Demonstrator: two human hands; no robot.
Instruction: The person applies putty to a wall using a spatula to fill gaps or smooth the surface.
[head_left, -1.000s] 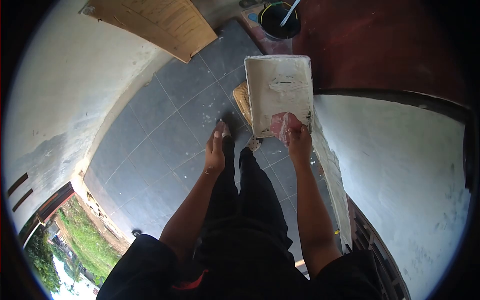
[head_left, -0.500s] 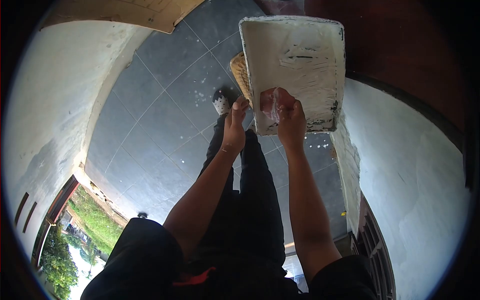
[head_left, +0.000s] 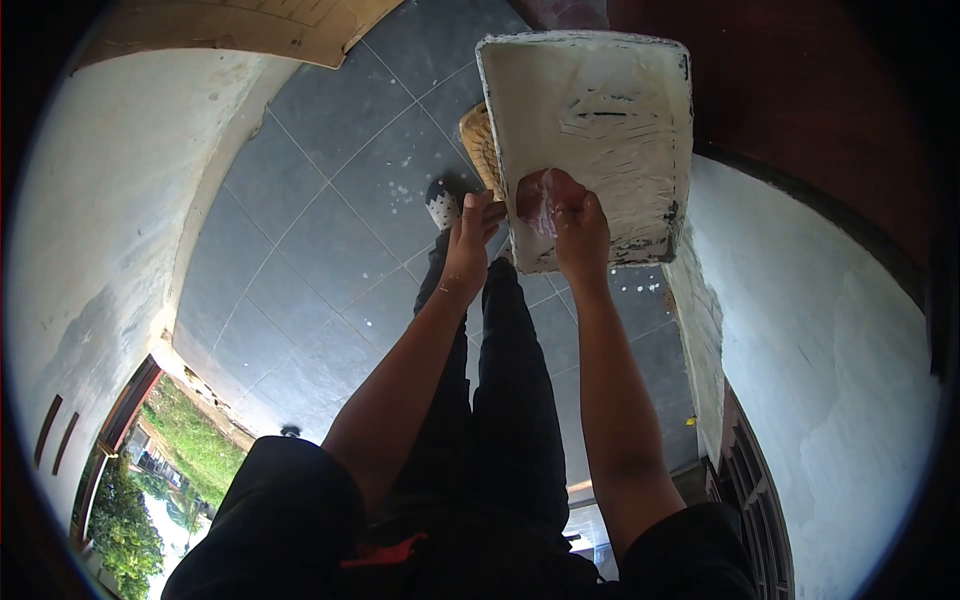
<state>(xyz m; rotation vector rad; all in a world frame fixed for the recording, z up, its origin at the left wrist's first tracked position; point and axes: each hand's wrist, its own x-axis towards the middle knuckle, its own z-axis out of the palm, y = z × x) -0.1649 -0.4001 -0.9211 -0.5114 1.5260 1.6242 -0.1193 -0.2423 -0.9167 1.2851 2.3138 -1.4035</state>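
Note:
A paint tray (head_left: 590,130), crusted with white and marked by dark streaks, stands in front of me. In its near left part is a flat red piece (head_left: 548,195), shaped like a putty spreader and smeared with white. My right hand (head_left: 583,230) is closed on the lower right side of this piece, thumb uppermost. My left hand (head_left: 470,240) is at the tray's left edge, with its thumb raised and fingers extended, the fingertips right at the rim. It holds nothing that shows.
A yellowish woven object (head_left: 480,145) is partly hidden behind the tray. White drops spot the grey tiled floor (head_left: 330,215). A pale wall (head_left: 810,350) rises on the right, another (head_left: 110,200) on the left. Cardboard (head_left: 250,25) is at the upper left.
My right hand and the red piece have shifted slightly left and away from me within the tray. My left fingers have moved slightly right, closer against the rim.

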